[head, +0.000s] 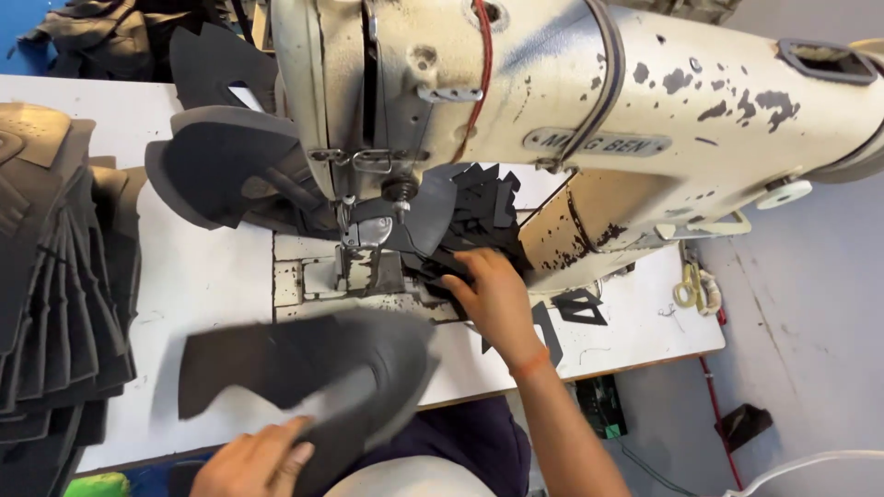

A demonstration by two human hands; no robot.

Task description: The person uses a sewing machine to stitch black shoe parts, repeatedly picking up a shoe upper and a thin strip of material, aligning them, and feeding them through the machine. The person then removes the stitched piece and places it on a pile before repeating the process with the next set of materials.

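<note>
My left hand [253, 456], bottom of frame, pinches dark upper [313, 368] by edge — looks soft, light, floppy. Right hand [493, 294], centre, fingers curled into black cutouts [479, 216] — thin, stiffer.

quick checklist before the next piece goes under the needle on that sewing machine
1. Left hand grips the large dark cut piece at its near edge: ok, though the piece is motion-blurred.
2. Right hand rests on the small black pieces beside the needle, fingers clear of it: ok.
3. Presser foot raised or lowered: cannot tell.
4. Plate under the presser foot free of material: not ok, a dark piece sits there.
5. Red thread runs down the machine head: ok; threaded through the needle: cannot tell.
6. Stack of dark pieces lies at the table's left edge: ok.
</note>
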